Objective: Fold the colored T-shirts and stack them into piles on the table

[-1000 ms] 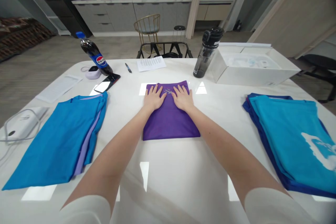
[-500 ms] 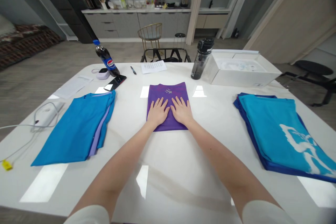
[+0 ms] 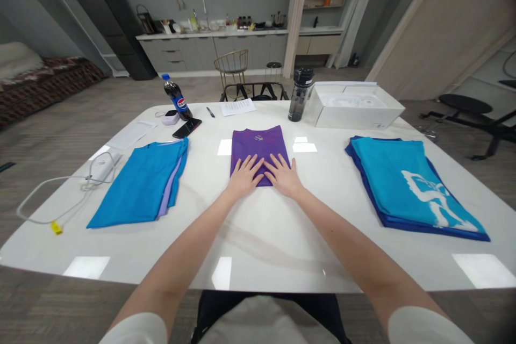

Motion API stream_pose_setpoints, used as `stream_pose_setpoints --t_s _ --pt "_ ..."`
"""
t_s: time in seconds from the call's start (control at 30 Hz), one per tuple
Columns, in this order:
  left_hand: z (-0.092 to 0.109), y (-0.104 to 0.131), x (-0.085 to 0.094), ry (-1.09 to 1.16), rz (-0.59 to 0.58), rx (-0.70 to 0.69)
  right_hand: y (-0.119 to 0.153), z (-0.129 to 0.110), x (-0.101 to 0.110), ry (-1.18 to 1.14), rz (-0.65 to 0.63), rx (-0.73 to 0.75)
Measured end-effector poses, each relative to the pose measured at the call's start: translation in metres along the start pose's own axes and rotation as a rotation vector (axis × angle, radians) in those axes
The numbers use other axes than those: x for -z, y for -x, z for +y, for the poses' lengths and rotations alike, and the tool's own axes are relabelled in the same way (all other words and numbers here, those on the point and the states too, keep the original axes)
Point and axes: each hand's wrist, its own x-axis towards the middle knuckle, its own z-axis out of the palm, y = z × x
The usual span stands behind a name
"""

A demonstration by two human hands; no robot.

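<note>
**Purple garment point(image 3: 260, 145) lay mid-worktop point(image 3: 278, 247)**

The left hand point(image 3: 244, 177) and right hand point(image 3: 284, 177) rested flat on its near part, open, fingers spread, gripping nothing. Much of the folded garment lay to their far side, its long axis seemingly near to far; neither hand was clearly nearer.

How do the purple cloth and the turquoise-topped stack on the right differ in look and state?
The purple cloth bears a small pale mark; the turquoise-topped stack, a large white print. The left hand and right hand rest on the purple cloth; neither touches the stack. The purple cloth looks smaller than the stack. Both lie folded on the white table.
</note>
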Motion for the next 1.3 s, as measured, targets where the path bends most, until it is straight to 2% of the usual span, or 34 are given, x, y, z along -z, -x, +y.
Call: stream_pose_setpoints --t_s 0.1,0.23,0.3,0.37,0.43,0.5,0.57,0.73,0.83,0.93,1.07,1.13,1.23,1.3 --pt "0.004 0.012 -0.005 -0.017 -0.045 -0.002 0.016 -0.002 -0.005 -0.002 -0.055 0.060" --pt "-0.004 0.031 -0.005 -0.035 -0.069 0.023 0.032 0.013 -0.010 -0.018 -0.066 -0.008" --pt "-0.011 0.044 0.000 -0.014 -0.073 0.018 0.042 0.022 -0.008 -0.043 -0.023 -0.047" --pt "-0.019 0.059 0.008 0.002 -0.028 0.032 0.054 0.028 -0.005 -0.060 0.077 -0.135" --pt "-0.024 0.073 0.016 -0.023 0.037 0.081 0.065 0.029 0.000 -0.055 0.167 -0.292" --pt "-0.027 0.084 0.022 -0.087 0.064 0.137 0.071 0.027 0.004 -0.048 0.171 -0.432" --pt "-0.027 0.088 0.025 -0.154 0.051 0.163 0.072 0.023 0.007 -0.049 0.113 -0.483" --pt "-0.026 0.083 0.029 -0.202 0.011 0.149 0.067 0.013 0.018 -0.034 -0.001 -0.486" --pt "-0.025 0.094 0.032 -0.166 -0.014 0.089 0.082 0.009 0.026 -0.042 -0.078 -0.467" --pt "-0.016 0.126 0.038 -0.119 -0.051 -0.012 0.119 0.007 0.031 -0.060 -0.125 -0.417" --pt "0.011 0.182 0.050 -0.056 -0.099 -0.114 0.181 0.001 0.032 -0.111 -0.173 -0.337" --pt "0.023 0.202 0.055 -0.005 -0.105 -0.135 0.204 0.000 0.033 -0.151 -0.208 -0.301" --pt "0.029 0.204 0.056 0.116 -0.036 -0.035 0.209 0.004 0.036 -0.207 -0.203 -0.308" --pt "0.021 0.184 0.054 0.202 0.055 0.124 0.191 0.013 0.037 -0.242 -0.134 -0.343"
